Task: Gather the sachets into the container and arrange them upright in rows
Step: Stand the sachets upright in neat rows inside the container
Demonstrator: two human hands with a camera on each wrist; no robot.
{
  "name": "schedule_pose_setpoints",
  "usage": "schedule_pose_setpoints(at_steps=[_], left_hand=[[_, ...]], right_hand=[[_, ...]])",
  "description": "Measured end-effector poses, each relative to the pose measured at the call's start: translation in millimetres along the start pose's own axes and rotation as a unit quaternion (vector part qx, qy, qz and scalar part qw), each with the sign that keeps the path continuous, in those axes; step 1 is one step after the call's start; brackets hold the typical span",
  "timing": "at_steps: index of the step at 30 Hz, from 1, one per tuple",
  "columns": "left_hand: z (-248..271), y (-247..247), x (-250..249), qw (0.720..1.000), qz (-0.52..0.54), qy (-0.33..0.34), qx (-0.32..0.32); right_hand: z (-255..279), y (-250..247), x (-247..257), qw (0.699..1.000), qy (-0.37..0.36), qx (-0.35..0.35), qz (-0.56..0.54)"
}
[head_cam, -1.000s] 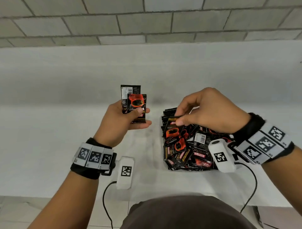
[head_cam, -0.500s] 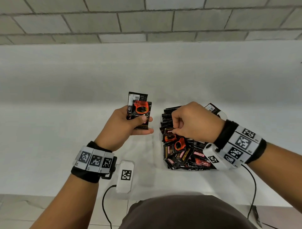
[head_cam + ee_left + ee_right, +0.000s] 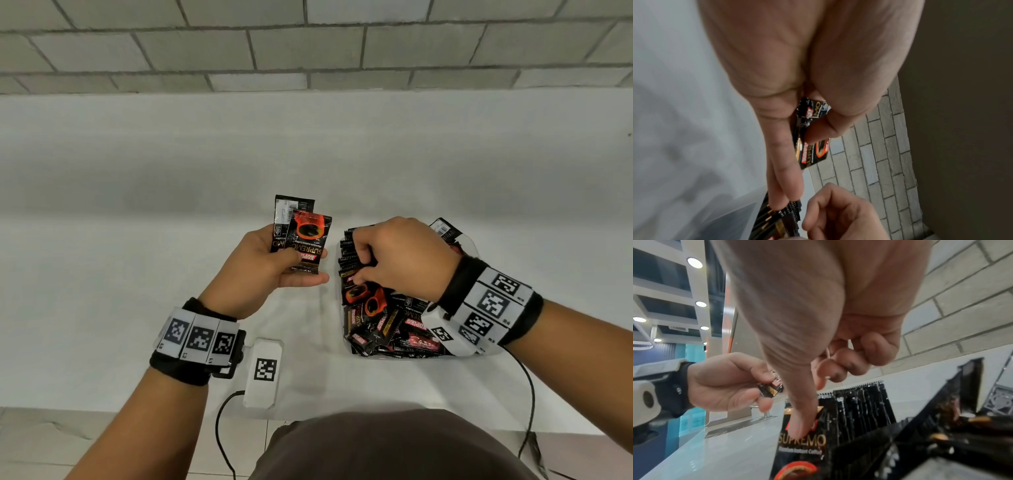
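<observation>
My left hand [image 3: 308,267] holds two black-and-red coffee sachets [image 3: 310,236] fanned upright above the white counter, thumb across their fronts; they also show in the left wrist view as sachets [image 3: 813,151]. To the right stands a clear container [image 3: 471,245]. A row of upright sachets [image 3: 346,255] fills its left side and loose sachets [image 3: 387,322] lie piled toward me. My right hand [image 3: 361,269] hovers over that row with fingers curled and empty. Its thumb [image 3: 799,423] presses the front sachet [image 3: 803,444] of the row.
The white counter [image 3: 137,274] runs left and far behind both hands, ending at a grey brick wall [image 3: 308,51]. A white camera unit [image 3: 265,371] hangs under my left wrist, its cable trailing over the near counter edge. Another cable drops from my right wrist.
My right hand carried a pinched sachet down into the container's upright row, let it go, and now thumbs the front of the row. The left hand drifted slightly right with its two sachets.
</observation>
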State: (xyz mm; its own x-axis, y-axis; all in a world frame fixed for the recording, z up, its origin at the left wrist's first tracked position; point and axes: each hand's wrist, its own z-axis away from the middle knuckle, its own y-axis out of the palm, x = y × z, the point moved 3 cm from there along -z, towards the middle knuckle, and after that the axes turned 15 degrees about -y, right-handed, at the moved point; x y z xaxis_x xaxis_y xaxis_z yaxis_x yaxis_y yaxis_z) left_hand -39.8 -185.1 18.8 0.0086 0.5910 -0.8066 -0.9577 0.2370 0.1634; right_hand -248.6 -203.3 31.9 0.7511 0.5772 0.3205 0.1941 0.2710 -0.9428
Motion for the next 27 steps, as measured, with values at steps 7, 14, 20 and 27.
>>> schedule_pose_setpoints(at_steps=[7, 14, 20, 27], left_hand=[[6.3, 3.0, -8.8, 1.0, -0.024, 0.019, 0.005], [9.8, 15.2, -15.4, 0.996, -0.073, 0.05, -0.001], [8.6, 17.8, -22.3, 0.992, -0.003, 0.128, -0.023], [17.2, 5.1, -12.6, 0.956, -0.239, 0.172, 0.0]], right_hand=[[7.4, -24.3, -2.4, 0.988, -0.006, -0.059, -0.145], [11.7, -45.6, 10.4, 0.945, -0.05, -0.176, -0.271], [14.8, -44.3, 9.3, 0.978, -0.024, -0.113, -0.173], [35.3, -52.9, -17.2, 0.97, 0.044, -0.158, -0.18]])
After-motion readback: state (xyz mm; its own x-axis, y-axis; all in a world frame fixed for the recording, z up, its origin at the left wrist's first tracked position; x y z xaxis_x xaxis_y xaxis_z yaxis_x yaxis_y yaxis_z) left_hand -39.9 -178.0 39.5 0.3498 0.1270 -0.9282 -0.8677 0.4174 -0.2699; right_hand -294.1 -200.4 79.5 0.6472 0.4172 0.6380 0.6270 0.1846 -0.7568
